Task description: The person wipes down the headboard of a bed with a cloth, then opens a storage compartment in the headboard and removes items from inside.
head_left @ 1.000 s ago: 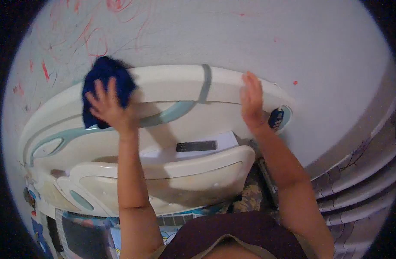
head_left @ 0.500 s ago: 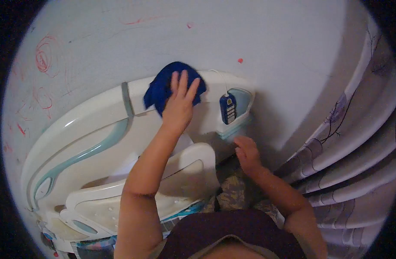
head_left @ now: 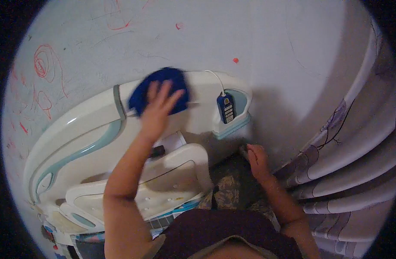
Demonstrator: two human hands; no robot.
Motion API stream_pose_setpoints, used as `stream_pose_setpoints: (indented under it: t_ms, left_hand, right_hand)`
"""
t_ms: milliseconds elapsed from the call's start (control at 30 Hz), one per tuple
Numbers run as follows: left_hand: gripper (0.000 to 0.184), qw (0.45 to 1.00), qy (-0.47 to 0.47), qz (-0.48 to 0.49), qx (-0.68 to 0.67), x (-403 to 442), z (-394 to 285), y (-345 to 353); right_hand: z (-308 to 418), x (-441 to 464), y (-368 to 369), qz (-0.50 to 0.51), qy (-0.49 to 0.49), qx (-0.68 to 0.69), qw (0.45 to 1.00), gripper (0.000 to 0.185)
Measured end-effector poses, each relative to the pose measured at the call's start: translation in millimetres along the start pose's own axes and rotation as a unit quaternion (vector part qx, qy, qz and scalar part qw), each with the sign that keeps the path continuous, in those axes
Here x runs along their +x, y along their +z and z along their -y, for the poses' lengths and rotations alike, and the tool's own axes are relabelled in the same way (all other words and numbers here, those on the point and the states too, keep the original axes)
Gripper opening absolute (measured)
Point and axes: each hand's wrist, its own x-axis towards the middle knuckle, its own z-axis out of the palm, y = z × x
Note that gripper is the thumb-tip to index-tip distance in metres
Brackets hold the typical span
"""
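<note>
My left hand point(head_left: 157, 114) lies on a blue cloth point(head_left: 142, 97) with its fingers spread, pressing it against the upper edge of a cream headboard point(head_left: 92, 110). Part of the cloth is hidden under the palm, and the fingers are a little blurred. Lower on the right, my right hand point(head_left: 259, 162) is closed beside the headboard's end, with a small dark thing point(head_left: 244, 150) at its fingertips that I cannot make out. Between the two hands, a dark blue power strip point(head_left: 226, 108) leans in a corner shelf point(head_left: 232, 128).
A white cable point(head_left: 216, 77) runs from the strip over the headboard top. Below stands a padded cream panel point(head_left: 201, 162), with a dark object point(head_left: 157, 151) behind it. A pale curtain point(head_left: 357, 172) hangs at right. Red scribbles mark the wall point(head_left: 284, 39).
My left hand and the blue cloth have slid left along the headboard top. My right hand has moved slightly down and right, and its fingers look more closed. The view has shifted a little.
</note>
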Motion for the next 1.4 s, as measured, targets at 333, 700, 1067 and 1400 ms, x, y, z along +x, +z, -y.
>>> stream_pose_setpoints:
  t_ms: [333,700,1067,1400]
  left_hand:
    - [0.075,0.995,-0.007,0.065,0.081,-21,14,-8]
    - [0.070,0.980,0.102,0.172,0.003,17,-23,4]
    - [0.061,0.957,0.223,0.173,-0.064,71,-82,83]
    - [0.043,0.972,0.235,0.010,-0.016,157,-186,148]
  right_hand:
    - [-15,36,55,-0.028,0.063,-0.005,0.998,0.062]
    - [-9,128,92,-0.101,0.117,-0.007,0.988,0.084]
    - [42,171,-48,-0.080,-0.056,-0.037,0.995,0.066]
    - [53,194,-74,-0.021,-0.033,-0.079,0.996,0.065]
